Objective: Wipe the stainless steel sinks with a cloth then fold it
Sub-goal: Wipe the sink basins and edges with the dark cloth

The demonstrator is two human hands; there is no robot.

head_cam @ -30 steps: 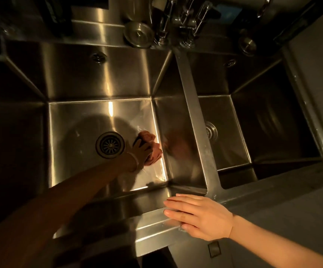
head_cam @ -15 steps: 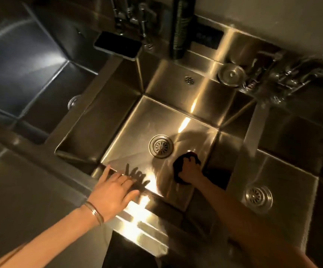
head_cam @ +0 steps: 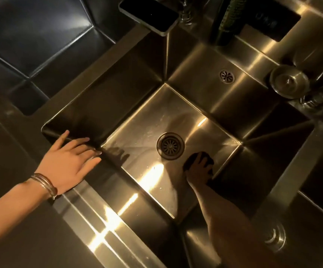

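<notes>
Steel sink (head_cam: 118,105): R hand (head_cam: 199,172) grips cloth (head_cam: 205,158); L hand (head_cam: 67,161) flat-open on rim.

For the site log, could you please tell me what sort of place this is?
Probably a commercial kitchen wash area: a deep square stainless steel sink basin with a round slotted drain, another steel basin alongside, and a seamless steel counter.

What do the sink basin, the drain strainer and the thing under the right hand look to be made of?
Sink basin: brushed stainless steel, judging by its streaky highlights and creased corners. Drain strainer: also metal, probably steel, with a shiny slotted ring. Cloth under the right hand: dark, soft and bunched, likely fabric; weave unreadable in shadow.
</notes>
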